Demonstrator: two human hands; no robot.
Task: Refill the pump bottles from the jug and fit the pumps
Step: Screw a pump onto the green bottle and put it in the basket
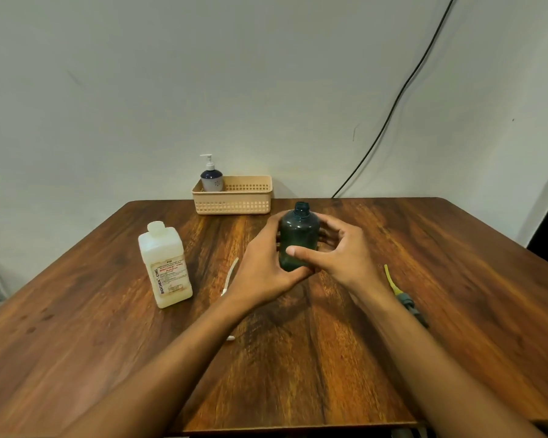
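The open-necked dark bottle (299,237) is grasped upright by both the left hand (263,263) and the right hand (342,254). It should be steadied on the bench (298,343) before the capped jug (164,263) is fetched (the bottle seems empty, though the tint obscures this).

The table (108,311) stands against the wall (140,74). A basket (234,203) sits at the table's rear edge, near centre, with a pump bottle (211,179) upright in its left end. An open bottle (299,229) stands in front of the basket and slightly to its right, enclosed by the left hand (263,263) and right hand (342,254). The jug (165,263) stands upright, well left of this bottle. One pump (230,276) lies between the jug and the left hand; another pump (402,295) lies just right of the right forearm. A cable (402,86) runs down the wall behind the table's right half.
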